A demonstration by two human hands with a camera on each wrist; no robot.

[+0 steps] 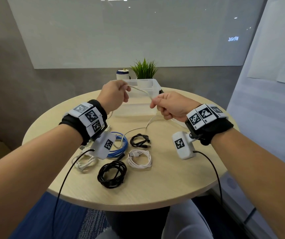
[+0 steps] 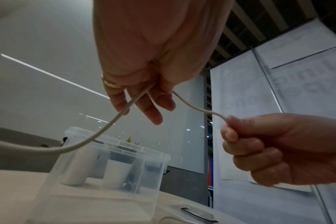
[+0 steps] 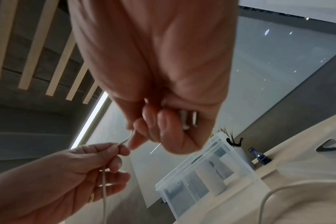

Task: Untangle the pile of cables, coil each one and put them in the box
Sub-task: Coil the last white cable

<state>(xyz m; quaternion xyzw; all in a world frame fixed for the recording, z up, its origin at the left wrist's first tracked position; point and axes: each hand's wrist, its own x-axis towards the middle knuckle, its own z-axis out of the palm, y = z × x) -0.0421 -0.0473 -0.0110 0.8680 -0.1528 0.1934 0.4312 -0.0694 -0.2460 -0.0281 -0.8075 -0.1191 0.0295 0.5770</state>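
Note:
Both hands are raised in front of the clear plastic box [image 1: 153, 82] and hold one beige-white cable [image 1: 142, 90] between them. My left hand [image 1: 125, 90] pinches it with thumb and fingers; from that hand the cable [image 2: 113, 121] sags away to the left. My right hand [image 1: 155, 104] grips the other part in a fist, and a metal plug [image 3: 190, 119] shows inside its curled fingers [image 3: 169, 130]. The rest of the cable trails down onto the table [image 1: 172, 178] below the right hand. The box [image 2: 113, 174] looks empty of cables.
Several coiled cables lie near the table's front: a blue one [image 1: 121, 145], a small black one [image 1: 140, 140], a white one [image 1: 141, 160], a larger black one [image 1: 111, 172] and another white one [image 1: 84, 163]. A potted plant [image 1: 144, 69] and a white can [image 1: 122, 75] stand behind the box.

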